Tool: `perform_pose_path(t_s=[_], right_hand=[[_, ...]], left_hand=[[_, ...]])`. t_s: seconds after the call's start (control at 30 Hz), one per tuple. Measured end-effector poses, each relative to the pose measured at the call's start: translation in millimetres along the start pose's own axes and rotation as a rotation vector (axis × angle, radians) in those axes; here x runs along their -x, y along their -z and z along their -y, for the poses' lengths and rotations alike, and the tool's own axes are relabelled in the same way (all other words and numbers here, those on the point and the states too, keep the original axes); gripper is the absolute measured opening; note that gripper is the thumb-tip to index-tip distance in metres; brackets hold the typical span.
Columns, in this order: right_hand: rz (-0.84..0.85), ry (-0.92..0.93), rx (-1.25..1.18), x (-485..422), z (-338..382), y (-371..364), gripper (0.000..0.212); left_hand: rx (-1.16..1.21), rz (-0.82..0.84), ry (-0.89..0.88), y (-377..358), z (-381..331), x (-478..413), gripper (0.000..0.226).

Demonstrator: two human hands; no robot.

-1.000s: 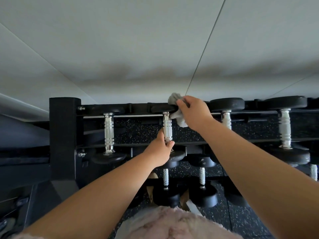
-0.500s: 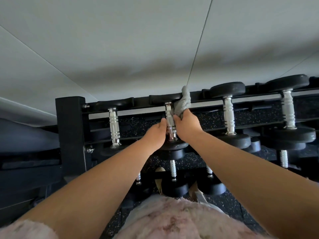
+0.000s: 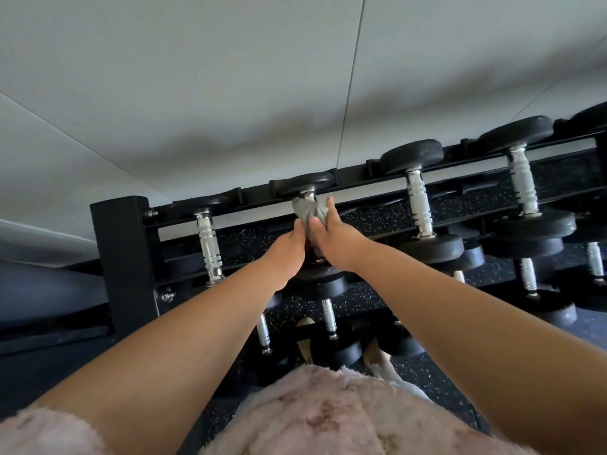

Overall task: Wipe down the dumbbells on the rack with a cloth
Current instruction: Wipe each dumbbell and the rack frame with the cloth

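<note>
Your right fingers [image 3: 329, 206] are curled over a crumpled grey cloth [image 3: 308, 211], and the thumb pinches it from the near side. So your right hand [image 3: 333, 239] holds the cloth bunched round the upper end of a handle. Your left hand [image 3: 287, 249] sits just below, its thumb touching the cloth. Its fingers are hidden behind the bar, though the hand's shape reads as a grip round the lower handle.

Both hands are on one black-headed dumbbell with a chrome handle [image 3: 305, 186]. It lies second from the left end on the top tier of the black steel rack [image 3: 123, 257], far head seated at the back rail, near head under your wrists.

This looks like the handle wipe. Let the left hand steady the bar so the weight cannot roll in its cradle. Twist the cloth round the metal as you draw it toward you, so the fabric gets into any grooves instead of skating over them. Where your left palm covers the bar the cloth cannot reach, so shift that hand to the near head for the lower half. Work the collar under the far head too.

The smaller dumbbell on the left [image 3: 207, 244] and the larger dumbbell on the right [image 3: 418, 205] sit well apart from your hands. I cannot tell whether either has been wiped.
</note>
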State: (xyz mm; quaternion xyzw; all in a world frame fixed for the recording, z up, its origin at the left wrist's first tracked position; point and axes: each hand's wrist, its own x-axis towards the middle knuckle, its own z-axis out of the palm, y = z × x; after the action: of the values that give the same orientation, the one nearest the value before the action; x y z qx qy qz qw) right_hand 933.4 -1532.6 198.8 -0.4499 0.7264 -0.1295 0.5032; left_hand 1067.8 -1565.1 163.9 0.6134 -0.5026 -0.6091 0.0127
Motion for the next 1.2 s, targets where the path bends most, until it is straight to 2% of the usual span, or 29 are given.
perform_pose_path(t_s=[0.07, 0.1, 0.17, 0.2, 0.23, 0.33, 0.4, 0.43, 0.5, 0.53, 0.63, 0.7, 0.77, 0.83, 0.9, 0.97, 1.13, 1.2], right_hand=[[-0.11, -0.016, -0.159, -11.4, 2.4, -10.1, 0.066], [-0.085, -0.003, -0.101, -15.7, 0.5, -11.0, 0.064], [-0.037, 0.053, 0.239, -8.0, -3.3, -11.6, 0.06], [0.022, 0.086, 0.458, -5.4, -8.1, -9.1, 0.057], [0.057, 0.058, 0.557, -1.7, -11.0, -5.0, 0.053], [0.088, -0.203, 0.318, 2.1, -10.7, 2.6, 0.052], [0.091, -0.172, 0.327, -8.0, -7.9, 1.7, 0.052], [0.062, -0.085, 0.465, -17.6, -7.7, -0.6, 0.052], [-0.008, 0.013, 0.57, -31.5, 8.0, 4.5, 0.054], [-0.05, 0.016, 0.535, -37.0, 15.1, 6.9, 0.053], [-0.164, -0.064, 0.24, -48.6, 19.8, 12.8, 0.036], [-0.124, 0.039, 0.333, -41.8, 8.7, 7.3, 0.039], [0.007, 0.06, 0.502, -34.0, -11.2, 7.2, 0.042], [0.173, -0.008, 0.618, -24.1, -25.1, 9.5, 0.04], [0.208, -0.038, 0.568, -19.1, -29.2, 12.7, 0.039], [0.136, -0.012, 0.49, -22.5, -20.0, 16.0, 0.038], [-0.098, 0.019, 0.092, -47.9, 4.7, 19.5, 0.03], [-0.055, 0.041, -0.007, -43.7, 3.0, 17.2, 0.025]], left_hand=[[0.039, 0.029, 0.03, 0.7, 2.8, -2.3, 0.092], [0.077, 0.034, 0.048, 0.8, 5.1, -3.8, 0.108], [0.153, 0.035, 0.066, 0.0, 15.3, -12.8, 0.129], [0.186, 0.041, 0.074, -0.8, 18.7, -15.4, 0.13], [0.208, 0.049, 0.081, -1.2, 20.7, -16.6, 0.13], [0.233, 0.058, 0.082, -1.3, 26.6, -20.2, 0.139], [0.225, 0.062, 0.086, -2.5, 29.1, -21.4, 0.152], [0.213, 0.064, 0.09, -2.4, 26.9, -18.7, 0.152], [0.192, 0.081, 0.093, -0.5, 20.1, -10.0, 0.135], [0.166, 0.087, 0.093, 0.3, 16.9, -4.4, 0.124], [0.016, 0.097, 0.061, 2.5, 10.2, 8.4, 0.096], [-0.035, 0.112, 0.027, 2.8, 11.6, 11.7, 0.079], [-0.074, 0.138, -0.031, 2.4, 13.2, 14.6, 0.07], [-0.148, 0.167, -0.094, 1.0, 17.1, 14.7, 0.065], [-0.21, 0.182, -0.127, 0.0, 21.0, 13.0, 0.06], [-0.261, 0.181, -0.135, -0.1, 23.2, 12.0, 0.056], [-0.328, 0.209, -0.198, 3.6, 30.5, 17.6, 0.072], [-0.374, 0.192, -0.192, 6.3, 34.5, 18.2, 0.077]])
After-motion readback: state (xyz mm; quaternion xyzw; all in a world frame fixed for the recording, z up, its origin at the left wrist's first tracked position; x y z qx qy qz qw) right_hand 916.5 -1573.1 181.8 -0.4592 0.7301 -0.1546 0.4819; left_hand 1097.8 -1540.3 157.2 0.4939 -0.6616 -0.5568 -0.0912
